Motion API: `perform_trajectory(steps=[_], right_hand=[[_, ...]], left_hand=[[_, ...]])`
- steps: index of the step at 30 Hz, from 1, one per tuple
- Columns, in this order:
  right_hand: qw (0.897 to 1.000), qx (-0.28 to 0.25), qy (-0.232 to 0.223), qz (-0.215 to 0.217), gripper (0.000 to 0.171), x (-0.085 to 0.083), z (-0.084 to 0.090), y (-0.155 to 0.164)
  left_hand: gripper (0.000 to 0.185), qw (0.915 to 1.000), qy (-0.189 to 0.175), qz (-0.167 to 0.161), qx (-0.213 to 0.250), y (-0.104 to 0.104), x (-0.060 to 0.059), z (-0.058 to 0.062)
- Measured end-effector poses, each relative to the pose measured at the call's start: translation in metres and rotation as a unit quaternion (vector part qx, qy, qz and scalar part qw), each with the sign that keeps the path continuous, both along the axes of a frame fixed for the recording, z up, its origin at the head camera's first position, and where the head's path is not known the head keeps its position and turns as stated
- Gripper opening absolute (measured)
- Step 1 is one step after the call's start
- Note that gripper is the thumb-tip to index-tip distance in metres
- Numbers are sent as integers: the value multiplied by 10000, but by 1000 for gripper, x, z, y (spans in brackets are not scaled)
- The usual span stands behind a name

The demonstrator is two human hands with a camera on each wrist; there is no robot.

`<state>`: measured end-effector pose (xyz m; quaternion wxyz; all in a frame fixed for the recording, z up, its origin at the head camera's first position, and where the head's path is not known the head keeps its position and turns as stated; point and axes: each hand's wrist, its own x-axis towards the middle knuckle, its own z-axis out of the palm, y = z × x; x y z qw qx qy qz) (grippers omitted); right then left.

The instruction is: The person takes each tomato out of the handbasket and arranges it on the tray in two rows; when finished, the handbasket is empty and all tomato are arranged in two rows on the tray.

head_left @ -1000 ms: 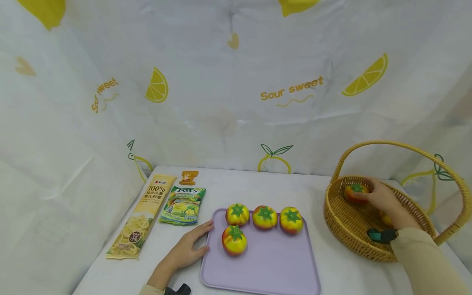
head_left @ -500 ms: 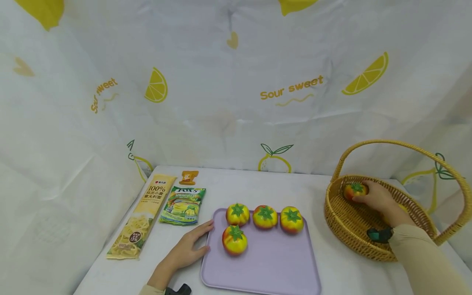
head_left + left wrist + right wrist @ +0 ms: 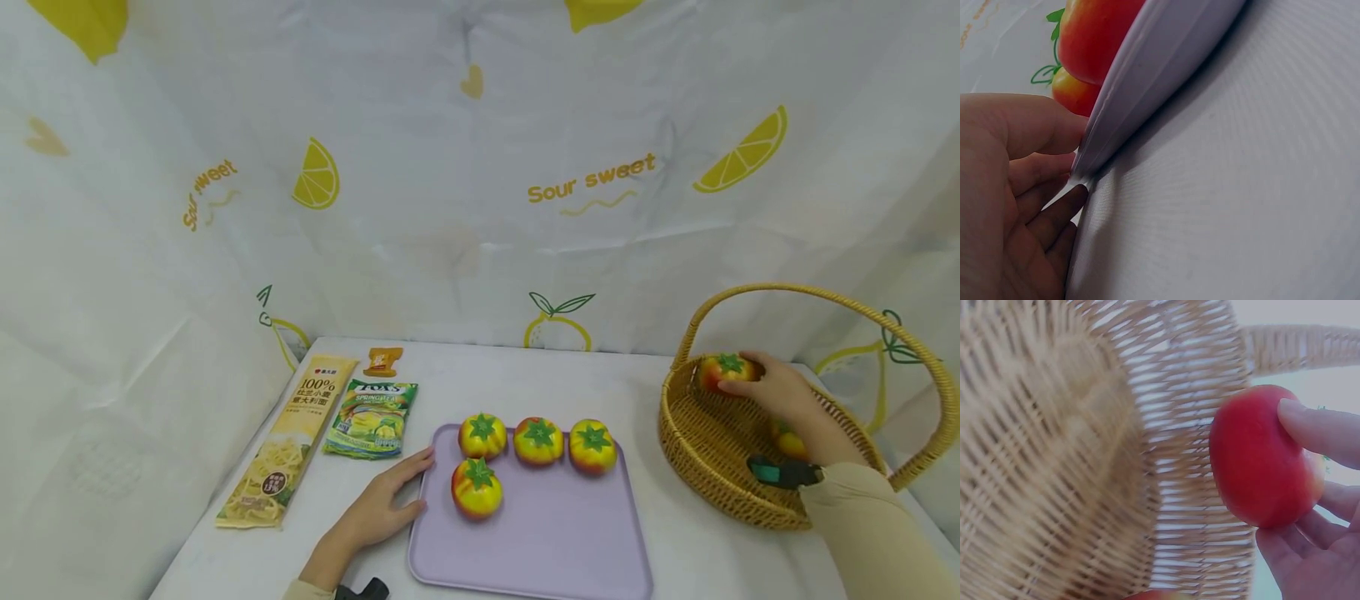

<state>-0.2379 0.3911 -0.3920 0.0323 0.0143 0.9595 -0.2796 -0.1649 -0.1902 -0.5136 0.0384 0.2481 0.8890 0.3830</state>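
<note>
My right hand (image 3: 780, 392) has its grip curled round a toy tomato (image 3: 723, 371), fingers on its far side and top, holding it just above the far left rim of the wicker basket (image 3: 697, 450) at the right of the desk (image 3: 660, 375). In the right wrist view the fingers (image 3: 1319, 428) cover only one side of the fruit and the palm sits below it, so I judge the hold shallow; the smooth round skin could roll out and drop back into the basket or onto the desk. The basket handle (image 3: 817, 296) arches just above, and a careless lift could knock it. A second tomato (image 3: 787, 440) lies in the basket, partly hidden by my wrist. My left hand (image 3: 382, 504) lies flat, fingers relaxed against the near left edge of the lilac tray (image 3: 555, 542), where four tomatoes (image 3: 538, 442) sit; a nudge there might set them rolling.
</note>
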Motion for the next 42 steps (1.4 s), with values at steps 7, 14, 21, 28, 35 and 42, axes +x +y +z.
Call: perform_trajectory(steps=[7, 14, 21, 28, 35, 42], right_hand=[[9995, -227, 113, 161, 90, 8, 9, -9], [9970, -400, 474, 470, 84, 26, 17, -26], [9895, -580, 1194, 566, 74, 50, 22, -48], [9849, -897, 1359, 596, 72, 71, 18, -79], [9733, -1137, 1801, 854, 68, 89, -4, -110], [9621, -1431, 1981, 1207, 67, 103, -26, -145]], left_hand=[[57, 10000, 58, -22, -9, 0, 0, -2], [56, 9999, 123, -59, -24, -1, 1, -3], [57, 10000, 5, -31, -22, -2, 1, -3], [56, 10000, -30, 26, -47, -1, 1, -3], [56, 10000, -25, -20, 23, 0, 0, -1], [56, 9996, 262, -87, 20, -1, -1, -1]])
